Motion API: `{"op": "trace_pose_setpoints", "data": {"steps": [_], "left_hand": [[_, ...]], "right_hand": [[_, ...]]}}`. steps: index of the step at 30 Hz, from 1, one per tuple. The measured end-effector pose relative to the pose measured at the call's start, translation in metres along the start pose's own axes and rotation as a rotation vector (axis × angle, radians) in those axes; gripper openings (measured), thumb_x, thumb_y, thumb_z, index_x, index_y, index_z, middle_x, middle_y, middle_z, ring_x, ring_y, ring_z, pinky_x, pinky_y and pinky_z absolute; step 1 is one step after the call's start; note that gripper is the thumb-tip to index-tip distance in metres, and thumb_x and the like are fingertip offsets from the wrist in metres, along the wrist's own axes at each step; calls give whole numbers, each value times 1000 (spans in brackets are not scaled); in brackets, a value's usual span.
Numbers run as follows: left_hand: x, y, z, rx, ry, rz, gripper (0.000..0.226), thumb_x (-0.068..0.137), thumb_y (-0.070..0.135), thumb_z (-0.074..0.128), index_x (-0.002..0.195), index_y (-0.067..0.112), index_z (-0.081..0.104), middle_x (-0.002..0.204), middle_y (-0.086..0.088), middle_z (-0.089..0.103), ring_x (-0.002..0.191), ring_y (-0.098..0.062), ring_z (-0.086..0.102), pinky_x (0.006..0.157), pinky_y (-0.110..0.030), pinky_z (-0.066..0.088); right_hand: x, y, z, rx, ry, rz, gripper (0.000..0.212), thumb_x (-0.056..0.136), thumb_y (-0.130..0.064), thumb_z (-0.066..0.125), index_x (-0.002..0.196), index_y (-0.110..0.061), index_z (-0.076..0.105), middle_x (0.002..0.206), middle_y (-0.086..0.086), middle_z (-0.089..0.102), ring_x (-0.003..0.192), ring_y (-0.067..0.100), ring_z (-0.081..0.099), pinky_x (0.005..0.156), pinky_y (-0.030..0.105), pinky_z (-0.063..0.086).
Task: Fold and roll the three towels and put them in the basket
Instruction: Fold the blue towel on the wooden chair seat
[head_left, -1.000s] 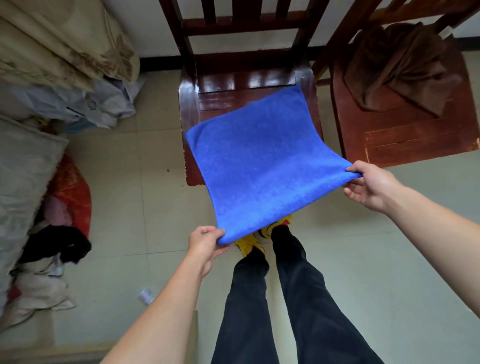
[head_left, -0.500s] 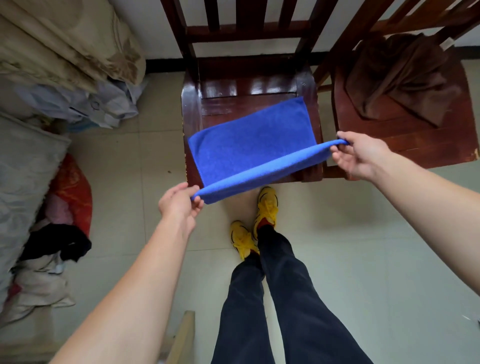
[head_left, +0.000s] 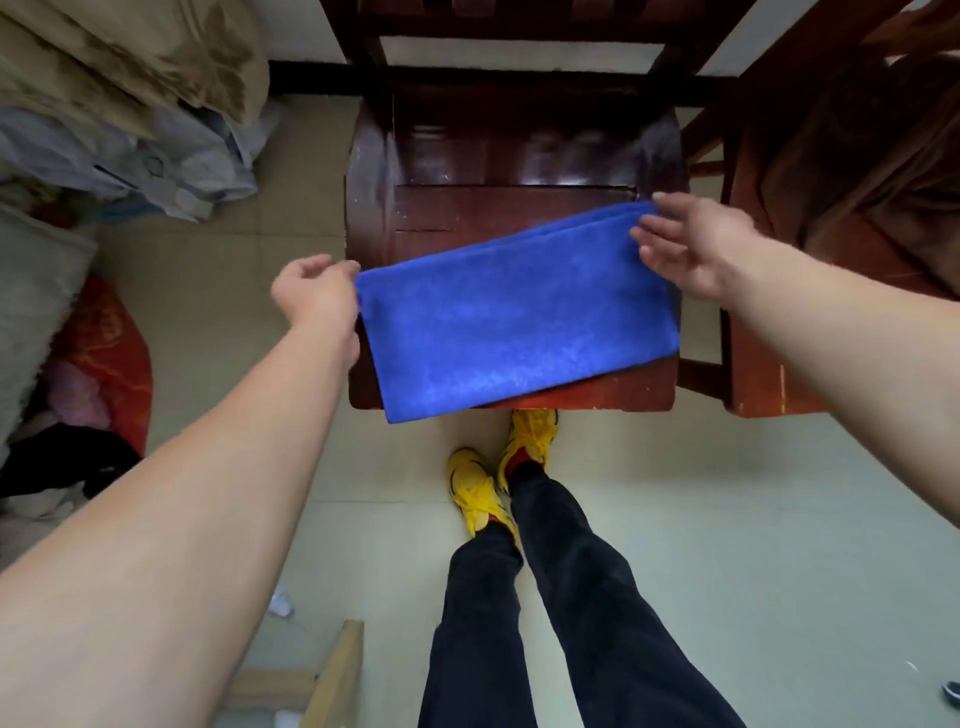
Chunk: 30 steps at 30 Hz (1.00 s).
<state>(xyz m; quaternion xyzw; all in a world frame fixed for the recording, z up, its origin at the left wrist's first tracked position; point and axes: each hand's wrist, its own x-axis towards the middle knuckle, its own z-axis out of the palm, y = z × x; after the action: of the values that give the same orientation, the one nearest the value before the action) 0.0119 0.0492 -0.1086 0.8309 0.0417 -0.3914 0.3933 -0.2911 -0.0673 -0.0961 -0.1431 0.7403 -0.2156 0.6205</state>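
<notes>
A bright blue terry towel (head_left: 519, 322), doubled over into a long rectangle, is lying across the front of a dark red-brown wooden chair seat (head_left: 498, 171), its near-left corner hanging a little past the seat's front edge. The left hand (head_left: 317, 296) is sitting at the towel's left short end, fingers curled against the corner; whether it is pinching the cloth or only touching it cannot be told from this view. The right hand (head_left: 691, 249) is resting over the far right corner with its fingers spread and loose, looking more like a hand letting go than gripping. Judging by this, the first fold of this towel is being laid down and squared. The next move is likely calling for either another fold or a roll from one short end, which is going to need the edges lined up and the layers kept flat so the roll is not skewing. A crumpled brown towel (head_left: 852, 135) is waiting on the neighbouring wooden chair (head_left: 769, 395) to the right. No basket and no third towel are showing here.
</notes>
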Motion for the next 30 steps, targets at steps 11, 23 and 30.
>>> {"op": "trace_pose_setpoints", "data": {"steps": [11,23,30], "left_hand": [[-2,-29,31,644,-434,238,29,85,13,66,114,16,61,68,1,61,70,-19,61,76,-31,49],[-46,-30,71,1265,-614,896,43,88,18,55,131,22,54,116,-7,53,112,-30,49,81,-42,45],[-39,-35,90,1259,-681,744,57,87,22,59,141,28,43,122,-7,48,118,-27,44,91,-44,46]], "right_hand": [[10,17,41,-465,-290,-6,18,88,-12,62,104,-19,66,94,0,74,83,12,73,74,29,53],[20,32,-26,-1039,222,-220,56,68,-51,80,110,-21,60,103,2,67,99,27,63,82,37,51],[19,31,-30,-738,-1,-166,15,71,-21,78,76,-12,68,83,6,72,76,24,68,68,39,54]]}}
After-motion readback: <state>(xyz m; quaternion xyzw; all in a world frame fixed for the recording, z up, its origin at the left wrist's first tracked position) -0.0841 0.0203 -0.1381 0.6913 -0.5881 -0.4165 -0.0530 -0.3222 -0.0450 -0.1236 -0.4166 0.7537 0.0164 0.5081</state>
